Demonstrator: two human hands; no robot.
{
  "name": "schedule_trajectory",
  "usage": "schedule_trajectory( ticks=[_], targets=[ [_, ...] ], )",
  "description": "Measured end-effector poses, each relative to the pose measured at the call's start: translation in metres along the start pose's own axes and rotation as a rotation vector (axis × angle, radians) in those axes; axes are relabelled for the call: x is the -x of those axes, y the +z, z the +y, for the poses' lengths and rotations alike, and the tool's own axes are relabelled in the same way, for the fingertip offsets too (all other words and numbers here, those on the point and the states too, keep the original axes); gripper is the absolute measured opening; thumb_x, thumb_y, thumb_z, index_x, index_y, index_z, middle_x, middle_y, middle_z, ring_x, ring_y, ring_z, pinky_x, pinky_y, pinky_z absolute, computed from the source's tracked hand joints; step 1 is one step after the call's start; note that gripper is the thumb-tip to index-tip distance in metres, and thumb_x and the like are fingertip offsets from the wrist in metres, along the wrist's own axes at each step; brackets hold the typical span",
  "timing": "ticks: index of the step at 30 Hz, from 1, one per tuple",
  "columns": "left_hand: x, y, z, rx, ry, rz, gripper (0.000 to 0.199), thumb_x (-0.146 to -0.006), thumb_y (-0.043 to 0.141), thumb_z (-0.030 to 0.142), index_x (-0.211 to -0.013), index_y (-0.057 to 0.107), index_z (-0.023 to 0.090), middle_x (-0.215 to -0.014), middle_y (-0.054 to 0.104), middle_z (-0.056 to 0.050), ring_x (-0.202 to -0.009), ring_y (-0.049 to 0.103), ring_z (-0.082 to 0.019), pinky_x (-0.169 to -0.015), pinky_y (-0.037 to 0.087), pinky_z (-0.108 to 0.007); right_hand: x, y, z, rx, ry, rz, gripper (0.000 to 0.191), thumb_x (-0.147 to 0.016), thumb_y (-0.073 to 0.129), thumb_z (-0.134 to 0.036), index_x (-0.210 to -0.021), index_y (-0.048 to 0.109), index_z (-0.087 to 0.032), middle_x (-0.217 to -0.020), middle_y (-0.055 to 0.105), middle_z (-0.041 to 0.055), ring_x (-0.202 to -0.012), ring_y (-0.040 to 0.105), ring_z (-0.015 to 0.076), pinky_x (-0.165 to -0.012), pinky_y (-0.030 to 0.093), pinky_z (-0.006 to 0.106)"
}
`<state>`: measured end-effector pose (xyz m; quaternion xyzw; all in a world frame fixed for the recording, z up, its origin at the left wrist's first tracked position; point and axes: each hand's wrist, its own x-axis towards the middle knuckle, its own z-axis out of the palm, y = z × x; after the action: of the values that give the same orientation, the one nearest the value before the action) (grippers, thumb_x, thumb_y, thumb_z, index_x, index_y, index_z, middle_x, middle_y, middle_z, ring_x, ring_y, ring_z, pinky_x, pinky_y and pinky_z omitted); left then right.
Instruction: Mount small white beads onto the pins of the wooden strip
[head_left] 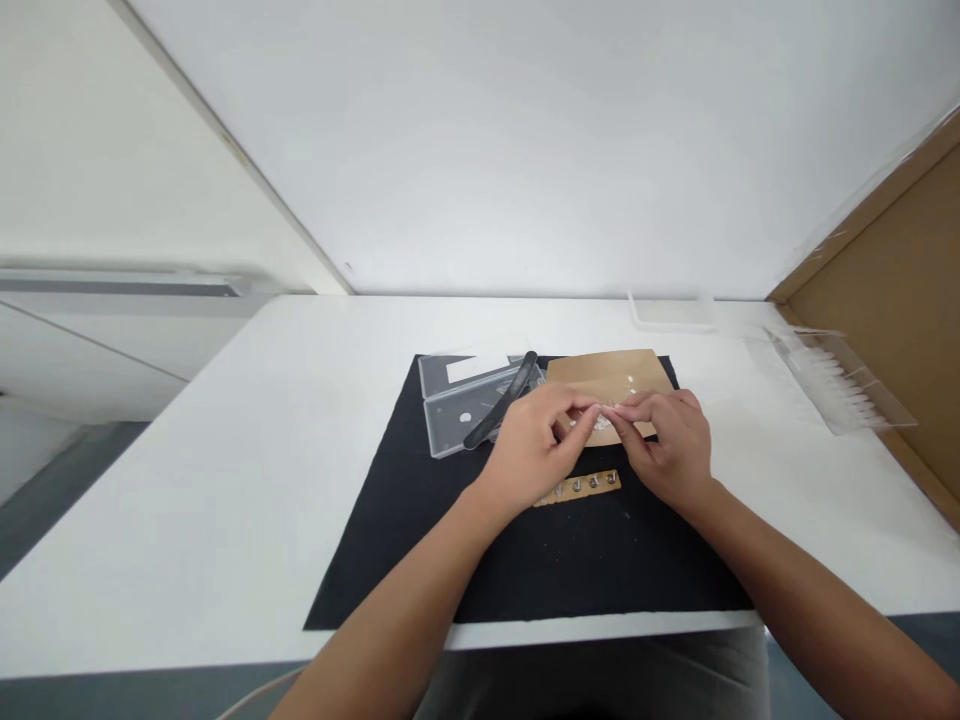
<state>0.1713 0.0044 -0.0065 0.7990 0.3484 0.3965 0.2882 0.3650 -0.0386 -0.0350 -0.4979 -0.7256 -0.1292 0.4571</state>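
Observation:
My left hand [544, 435] and my right hand [667, 445] meet fingertip to fingertip over a brown paper sheet [607, 368]. Both are closed in a pinch on a small whitish piece, too small to name. Little white bits [602, 424] lie on the paper just under the fingers. Close to my wrists, a tan strip [585, 487] bears several small metal pieces in a row; its left end is hidden by my left hand. Left of that hand, a dark curved nail file [499, 402] rests across an open clear plastic case [442, 425].
A black mat [555, 570] lies under these things on the white table [225, 480]. At the right are a clear tray of nail-tip-like pieces [832, 385] and a cardboard wall [892, 260]. A clear plastic holder [671, 325] stands at the back.

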Motion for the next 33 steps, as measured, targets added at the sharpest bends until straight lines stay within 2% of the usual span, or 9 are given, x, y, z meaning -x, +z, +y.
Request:
schedule_trajectory(
  ticks=[2, 4, 9, 18, 24, 33],
  targets=[
    [0.002, 0.005, 0.004, 0.122, -0.081, 0.007, 0.02, -0.1, 0.063, 0.031, -0.102, 0.079, 0.02, -0.093, 0.077, -0.004, -0.073, 0.069, -0.013, -0.055, 0.053, -0.021, 0.0, -0.001, -0.001, -0.003, 0.017, 0.001, 0.018, -0.098, 0.072, -0.026, -0.085, 0.059, -0.023, -0.083, 0.079, -0.0009, -0.072, 0.073, 0.0165, -0.073, 0.043, 0.034],
    [0.003, 0.008, 0.005, 0.211, -0.155, 0.008, 0.02, -0.099, 0.065, 0.034, -0.102, 0.08, 0.02, -0.096, 0.078, -0.005, -0.073, 0.07, -0.013, -0.051, 0.053, -0.018, -0.001, -0.002, -0.001, -0.009, 0.031, 0.002, 0.018, -0.098, 0.072, -0.026, -0.086, 0.06, -0.023, -0.084, 0.079, -0.0009, -0.074, 0.074, 0.0163, -0.074, 0.043, 0.033],
    [0.002, 0.007, 0.006, 0.333, -0.332, -0.053, 0.028, -0.096, 0.069, 0.043, -0.105, 0.081, 0.019, -0.099, 0.079, -0.006, -0.049, 0.06, -0.006, -0.039, 0.045, -0.015, -0.003, -0.004, 0.0, -0.007, -0.027, 0.025, 0.019, -0.096, 0.074, -0.02, -0.083, 0.06, -0.022, -0.083, 0.079, -0.0016, -0.071, 0.073, 0.014, -0.073, 0.041, 0.032],
    [0.007, 0.017, -0.001, 0.608, -0.468, -0.033, 0.037, -0.088, 0.079, 0.049, -0.107, 0.08, 0.018, -0.108, 0.079, -0.01, -0.041, 0.055, -0.004, -0.035, 0.046, -0.018, -0.007, -0.009, 0.001, 0.004, -0.126, 0.034, 0.024, -0.091, 0.079, -0.016, -0.08, 0.059, -0.023, -0.081, 0.079, -0.0032, -0.072, 0.072, 0.0147, -0.068, 0.038, 0.033],
    [0.008, 0.018, -0.003, 0.644, -0.481, -0.048, 0.037, -0.087, 0.081, 0.048, -0.108, 0.08, 0.017, -0.107, 0.079, -0.011, -0.047, 0.06, -0.006, -0.036, 0.05, -0.018, -0.008, -0.01, 0.003, 0.063, -0.237, 0.045, 0.024, -0.089, 0.082, -0.016, -0.082, 0.06, -0.024, -0.082, 0.08, -0.0045, -0.071, 0.072, 0.0138, -0.067, 0.037, 0.033],
    [0.007, 0.018, 0.001, 0.689, -0.457, -0.064, 0.033, -0.088, 0.079, 0.044, -0.104, 0.079, 0.016, -0.099, 0.078, -0.01, -0.055, 0.064, -0.01, -0.036, 0.05, -0.017, -0.006, -0.011, 0.004, 0.069, -0.259, 0.015, 0.023, -0.089, 0.083, -0.02, -0.084, 0.061, -0.024, -0.081, 0.08, -0.0054, -0.072, 0.072, 0.014, -0.066, 0.037, 0.034]
  ],
)
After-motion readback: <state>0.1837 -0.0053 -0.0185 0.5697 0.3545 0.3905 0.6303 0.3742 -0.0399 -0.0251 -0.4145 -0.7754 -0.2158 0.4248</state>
